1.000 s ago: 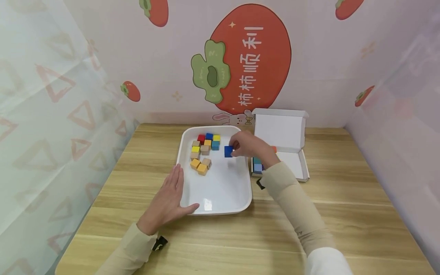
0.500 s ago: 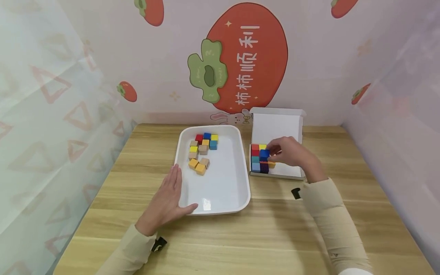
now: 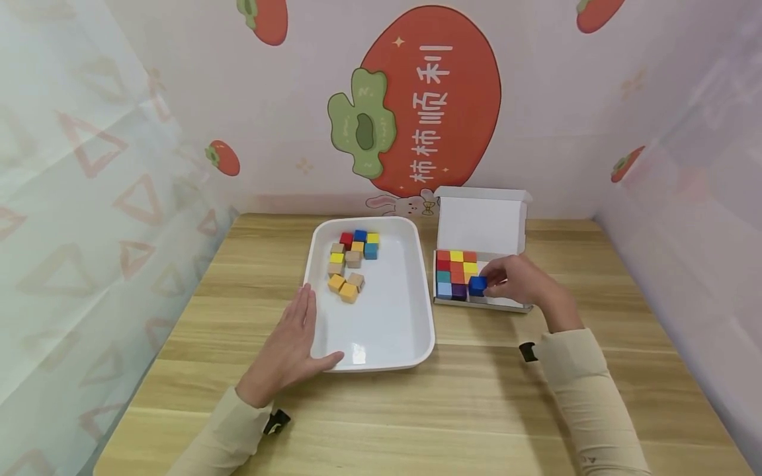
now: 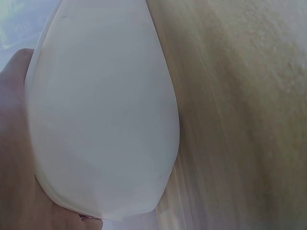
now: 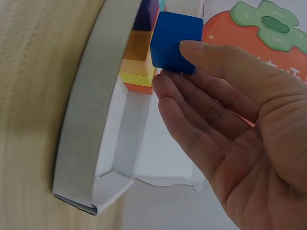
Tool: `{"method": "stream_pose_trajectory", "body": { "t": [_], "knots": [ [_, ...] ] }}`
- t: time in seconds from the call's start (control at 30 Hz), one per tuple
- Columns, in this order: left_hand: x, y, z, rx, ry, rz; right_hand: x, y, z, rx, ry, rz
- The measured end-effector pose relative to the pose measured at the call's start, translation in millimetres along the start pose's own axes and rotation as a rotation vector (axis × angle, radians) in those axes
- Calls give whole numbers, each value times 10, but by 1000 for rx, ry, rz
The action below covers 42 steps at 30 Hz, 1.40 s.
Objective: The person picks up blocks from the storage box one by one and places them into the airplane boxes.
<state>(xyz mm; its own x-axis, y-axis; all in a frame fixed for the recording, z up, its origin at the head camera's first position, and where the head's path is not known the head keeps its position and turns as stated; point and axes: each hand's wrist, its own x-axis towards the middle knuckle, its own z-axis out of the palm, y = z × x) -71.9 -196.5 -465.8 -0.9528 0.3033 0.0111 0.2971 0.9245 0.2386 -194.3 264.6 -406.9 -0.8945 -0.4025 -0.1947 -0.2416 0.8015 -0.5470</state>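
Observation:
My right hand (image 3: 526, 284) pinches a blue cube (image 3: 477, 286) between thumb and fingertips, low over the front of an open white cardboard box (image 3: 497, 258). In the right wrist view, the blue cube (image 5: 175, 42) is held near the inner side of the box's front wall (image 5: 91, 120). Coloured cubes fill the box's left part in rows; a purple cube (image 3: 459, 291) lies just left of the blue one. My left hand (image 3: 282, 357) rests at the near left corner of a white tray (image 3: 381, 330), fingers straight along its rim, thumb on the front edge.
Several loose cubes are grouped in the tray's far left part, among them a red cube (image 3: 346, 240) and plain wooden ones such as a wooden cube (image 3: 353, 259). The box lid (image 3: 482, 221) stands raised at the back, near the printed wall (image 3: 428, 132).
My right hand has carried the blue cube from above the tray rightward to the box, then nearer to its front wall. The left hand has stayed on the tray.

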Motion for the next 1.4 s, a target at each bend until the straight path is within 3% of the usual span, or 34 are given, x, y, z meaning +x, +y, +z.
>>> {"method": "stream_pose_trajectory", "body": {
  "t": [0.53, 0.93, 1.2, 1.4],
  "knots": [
    [-1, 3, -5, 3, -8, -6, 106, 128, 242, -3, 40, -7],
    [-3, 11, -16, -4, -7, -7, 133, 130, 249, -38, 39, 58],
    [-13, 5, -9, -1, 2, 0, 95, 24, 187, -59, 14, 80],
    [-10, 11, -19, 2, 3, 2, 132, -300, 58, -96, 51, 42]
  ]
}}
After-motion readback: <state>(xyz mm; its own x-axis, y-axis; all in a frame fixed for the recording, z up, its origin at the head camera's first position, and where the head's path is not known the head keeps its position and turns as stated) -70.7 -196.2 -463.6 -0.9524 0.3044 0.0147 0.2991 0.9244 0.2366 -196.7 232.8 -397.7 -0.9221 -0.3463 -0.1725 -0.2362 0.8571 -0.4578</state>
